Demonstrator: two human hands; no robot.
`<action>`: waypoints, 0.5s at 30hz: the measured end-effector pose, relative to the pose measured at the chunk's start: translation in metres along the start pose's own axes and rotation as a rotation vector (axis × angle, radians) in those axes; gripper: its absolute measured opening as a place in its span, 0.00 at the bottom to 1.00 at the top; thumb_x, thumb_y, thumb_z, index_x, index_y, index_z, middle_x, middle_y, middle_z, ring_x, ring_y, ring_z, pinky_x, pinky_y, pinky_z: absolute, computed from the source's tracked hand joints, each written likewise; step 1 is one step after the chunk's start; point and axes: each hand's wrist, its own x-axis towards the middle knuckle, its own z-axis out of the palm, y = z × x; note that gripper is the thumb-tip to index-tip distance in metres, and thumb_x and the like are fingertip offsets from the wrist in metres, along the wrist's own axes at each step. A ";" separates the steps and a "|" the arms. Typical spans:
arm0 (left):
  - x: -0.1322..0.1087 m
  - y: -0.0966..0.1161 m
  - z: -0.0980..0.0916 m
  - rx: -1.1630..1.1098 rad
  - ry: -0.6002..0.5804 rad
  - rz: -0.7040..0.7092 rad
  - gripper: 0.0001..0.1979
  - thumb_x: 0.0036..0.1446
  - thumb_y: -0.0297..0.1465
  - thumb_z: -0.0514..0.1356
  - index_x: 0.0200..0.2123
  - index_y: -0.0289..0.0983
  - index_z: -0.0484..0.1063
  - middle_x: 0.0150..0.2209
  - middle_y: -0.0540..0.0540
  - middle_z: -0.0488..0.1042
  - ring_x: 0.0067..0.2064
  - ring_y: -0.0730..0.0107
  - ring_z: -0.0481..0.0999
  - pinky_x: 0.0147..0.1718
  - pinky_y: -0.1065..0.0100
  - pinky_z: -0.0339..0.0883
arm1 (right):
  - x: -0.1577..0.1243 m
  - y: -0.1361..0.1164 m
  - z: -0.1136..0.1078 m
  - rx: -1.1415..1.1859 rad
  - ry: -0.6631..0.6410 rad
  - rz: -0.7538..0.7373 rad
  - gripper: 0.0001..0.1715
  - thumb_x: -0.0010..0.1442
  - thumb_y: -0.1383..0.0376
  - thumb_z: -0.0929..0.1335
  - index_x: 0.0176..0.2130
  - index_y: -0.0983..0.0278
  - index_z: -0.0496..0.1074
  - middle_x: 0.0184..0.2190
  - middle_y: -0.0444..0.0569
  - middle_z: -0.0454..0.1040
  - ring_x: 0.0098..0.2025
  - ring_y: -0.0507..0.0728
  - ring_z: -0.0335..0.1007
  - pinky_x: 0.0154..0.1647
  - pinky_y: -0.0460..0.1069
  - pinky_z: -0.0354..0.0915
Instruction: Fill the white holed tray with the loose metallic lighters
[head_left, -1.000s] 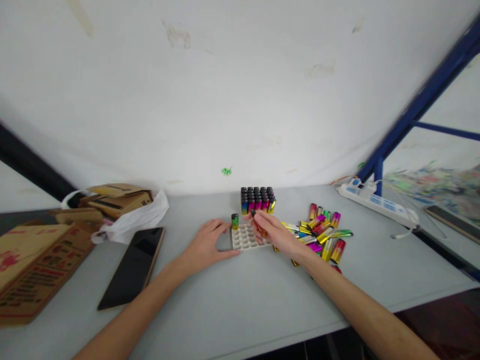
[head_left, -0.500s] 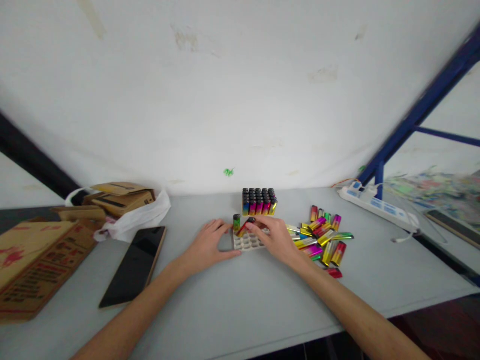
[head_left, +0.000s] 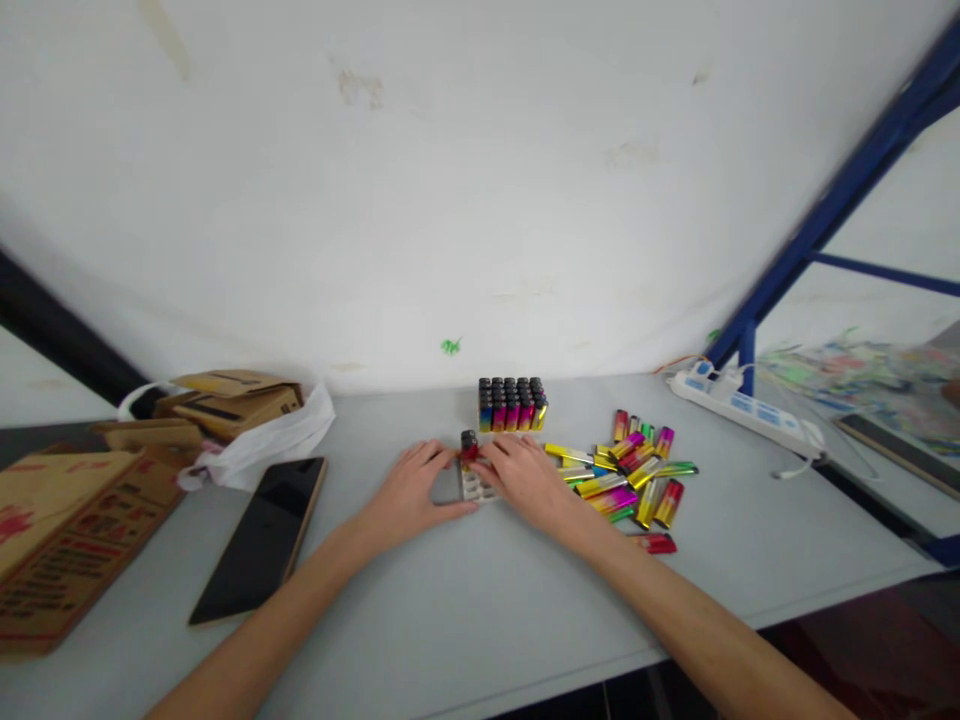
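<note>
My right hand [head_left: 525, 482] pinches a red lighter [head_left: 471, 453] with a dark top, at the back left of a pale tray [head_left: 471, 488] with rows of holes. A second dark-topped lighter [head_left: 468, 436] stands just behind it, partly covered. My left hand [head_left: 409, 490] curves around the tray's left side, its thumb at the front corner and its forefinger near the lighters. My right hand hides most of the tray. Behind it, a block of upright lighters [head_left: 513, 408] with black tops stands in rows. Several loose lighters [head_left: 637, 470] lie in a pile to the right.
A black phone-like slab [head_left: 259, 540] lies left of my forearm. Cardboard boxes [head_left: 82, 540] and a white plastic bag [head_left: 266, 445] are further left. At the right are a white power strip [head_left: 750, 410] and a blue metal frame [head_left: 817, 215]. A white wall [head_left: 480, 200] rises behind the table.
The red lighter, tilted in my right hand before, has moved left and now looks more upright beside the standing lighter. My right hand has moved left with it, covering more of the tray.
</note>
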 end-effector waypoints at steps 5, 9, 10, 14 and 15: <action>-0.001 -0.001 -0.001 -0.014 -0.017 -0.004 0.33 0.59 0.57 0.70 0.57 0.41 0.76 0.51 0.41 0.78 0.54 0.46 0.78 0.58 0.49 0.71 | -0.011 0.033 -0.042 0.032 0.093 0.102 0.16 0.80 0.57 0.63 0.48 0.61 0.78 0.43 0.56 0.82 0.43 0.62 0.78 0.49 0.55 0.67; 0.000 -0.002 0.000 -0.012 -0.016 -0.009 0.34 0.60 0.58 0.69 0.57 0.40 0.76 0.52 0.40 0.78 0.55 0.46 0.77 0.59 0.49 0.71 | -0.028 0.099 -0.089 -0.150 0.022 0.490 0.14 0.78 0.60 0.65 0.50 0.63 0.79 0.41 0.56 0.84 0.41 0.62 0.80 0.45 0.53 0.67; 0.000 -0.002 0.000 -0.015 -0.018 -0.006 0.34 0.60 0.58 0.69 0.57 0.40 0.76 0.52 0.40 0.78 0.55 0.47 0.77 0.59 0.49 0.71 | -0.033 0.115 -0.098 -0.217 -0.027 0.592 0.14 0.77 0.61 0.66 0.50 0.65 0.79 0.42 0.58 0.85 0.43 0.63 0.81 0.45 0.53 0.67; 0.000 -0.002 -0.001 -0.013 -0.021 0.000 0.33 0.61 0.59 0.68 0.57 0.40 0.76 0.52 0.40 0.78 0.54 0.48 0.77 0.58 0.50 0.71 | -0.046 0.157 -0.109 -0.346 -0.200 0.791 0.16 0.74 0.60 0.69 0.54 0.67 0.79 0.47 0.63 0.85 0.49 0.65 0.82 0.48 0.53 0.69; 0.000 -0.002 -0.001 -0.009 -0.021 0.001 0.33 0.61 0.59 0.68 0.56 0.40 0.76 0.52 0.41 0.78 0.54 0.48 0.77 0.58 0.50 0.71 | -0.046 0.160 -0.106 -0.349 -0.233 0.798 0.18 0.73 0.59 0.70 0.55 0.67 0.79 0.48 0.63 0.85 0.50 0.66 0.82 0.48 0.53 0.70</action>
